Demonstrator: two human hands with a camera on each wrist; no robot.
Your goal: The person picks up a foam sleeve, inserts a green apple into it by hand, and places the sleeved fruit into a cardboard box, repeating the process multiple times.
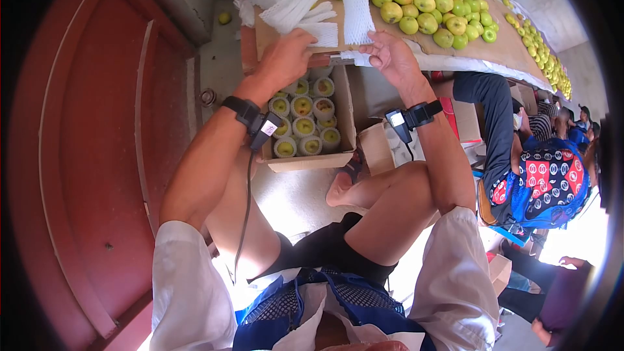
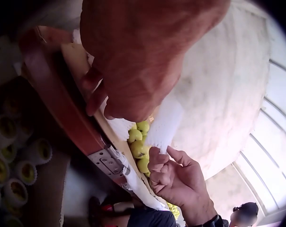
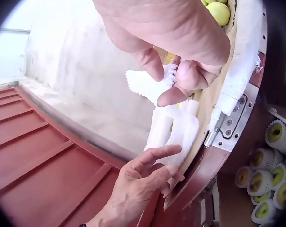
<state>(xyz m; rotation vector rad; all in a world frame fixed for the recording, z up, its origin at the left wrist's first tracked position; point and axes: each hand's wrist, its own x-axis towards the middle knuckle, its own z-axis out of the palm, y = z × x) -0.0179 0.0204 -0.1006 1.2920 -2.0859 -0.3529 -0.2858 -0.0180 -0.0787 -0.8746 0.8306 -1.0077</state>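
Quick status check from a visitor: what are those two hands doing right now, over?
Right hand pinches one white foam net sleeve at the table edge. Left hand rests open on the foam sleeve pile. Green fruit heaped beyond; nothing blocking.

White foam nets, seemingly yellow-green apples

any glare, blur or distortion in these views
Head view: strong fisheye bend with dark corners, blown-out glare at lower right. Left wrist view: the left hand looms close and soft, boxed fruit dim and blurred. Right wrist view: washed-out bright wall, right hand oversized.
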